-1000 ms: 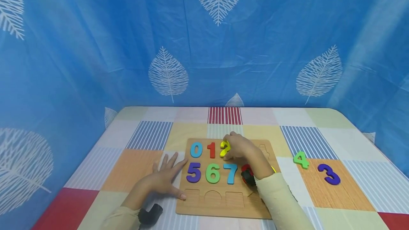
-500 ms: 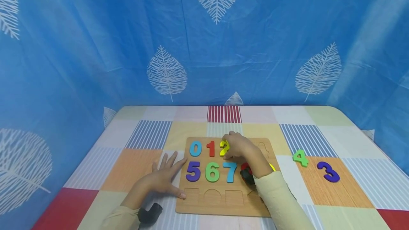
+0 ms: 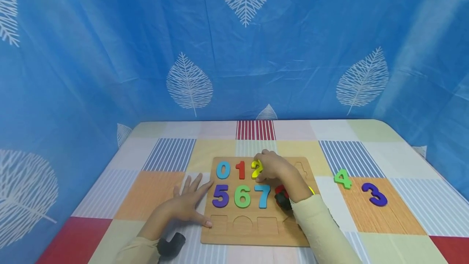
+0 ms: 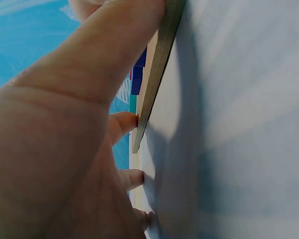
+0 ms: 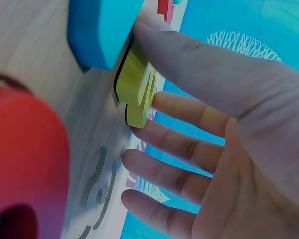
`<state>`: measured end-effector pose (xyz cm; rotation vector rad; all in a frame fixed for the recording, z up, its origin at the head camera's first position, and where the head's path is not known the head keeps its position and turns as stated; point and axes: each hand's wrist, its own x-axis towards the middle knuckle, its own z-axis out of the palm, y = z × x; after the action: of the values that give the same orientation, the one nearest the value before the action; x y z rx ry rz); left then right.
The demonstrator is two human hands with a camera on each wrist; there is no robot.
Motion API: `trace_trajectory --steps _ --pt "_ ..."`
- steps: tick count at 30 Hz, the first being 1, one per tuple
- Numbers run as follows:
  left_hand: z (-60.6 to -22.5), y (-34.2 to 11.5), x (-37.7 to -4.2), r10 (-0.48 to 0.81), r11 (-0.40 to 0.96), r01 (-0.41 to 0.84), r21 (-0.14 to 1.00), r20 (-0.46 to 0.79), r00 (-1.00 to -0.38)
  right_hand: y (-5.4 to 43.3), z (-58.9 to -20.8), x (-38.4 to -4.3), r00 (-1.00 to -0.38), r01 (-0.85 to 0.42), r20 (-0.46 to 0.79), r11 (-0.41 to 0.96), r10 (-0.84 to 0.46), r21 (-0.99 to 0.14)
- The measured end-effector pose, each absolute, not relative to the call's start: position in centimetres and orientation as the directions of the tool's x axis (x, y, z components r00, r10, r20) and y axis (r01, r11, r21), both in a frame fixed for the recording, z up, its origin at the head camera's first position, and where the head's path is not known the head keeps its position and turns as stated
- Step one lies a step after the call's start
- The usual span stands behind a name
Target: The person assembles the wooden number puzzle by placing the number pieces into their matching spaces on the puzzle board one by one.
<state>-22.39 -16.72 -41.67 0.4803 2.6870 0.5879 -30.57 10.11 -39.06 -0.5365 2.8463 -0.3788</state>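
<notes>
A wooden number puzzle board [image 3: 249, 239] lies on the table. My right hand [image 3: 272, 167] reaches over its far row, pinching the yellow number 2 [image 5: 133, 79] between thumb and fingers, and the 2 lies at the board's surface beside the red 1 [image 3: 240, 170]. My left hand [image 3: 186, 207] is spread at the board's left side, the thumb over its lower left edge and a fingertip by its upper left. The blue 0 [image 3: 223, 170], purple 5 [image 3: 220, 196], green 6 [image 3: 242, 196] and blue 7 [image 3: 262, 196] sit in the board.
The green 4 [image 3: 342, 179] and purple 3 [image 3: 374, 194] lie on the tablecloth right of the board. A red piece [image 5: 30, 134] and a yellow piece [image 3: 312, 190] are partly hidden by my right arm. Shallow recesses mark the board's near row. A blue curtain [image 3: 234, 72] hangs behind.
The head view has shifted slightly. Both hands keep their places, the right one still pinching the yellow number 2.
</notes>
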Motion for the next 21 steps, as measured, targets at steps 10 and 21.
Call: trace_trajectory --steps 10,21 --pt "-41.43 -16.7 -22.56 0.398 0.861 0.26 0.438 -0.26 -0.88 10.23 -38.9 -30.61 -0.909 -0.324 -0.164 0.898 -0.383 -0.297" --pt "-41.59 -16.65 -22.69 0.386 0.863 0.246 0.442 -0.26 -0.885 10.58 -38.95 -30.59 -0.919 -0.296 -0.159 0.898 -0.361 -0.326"
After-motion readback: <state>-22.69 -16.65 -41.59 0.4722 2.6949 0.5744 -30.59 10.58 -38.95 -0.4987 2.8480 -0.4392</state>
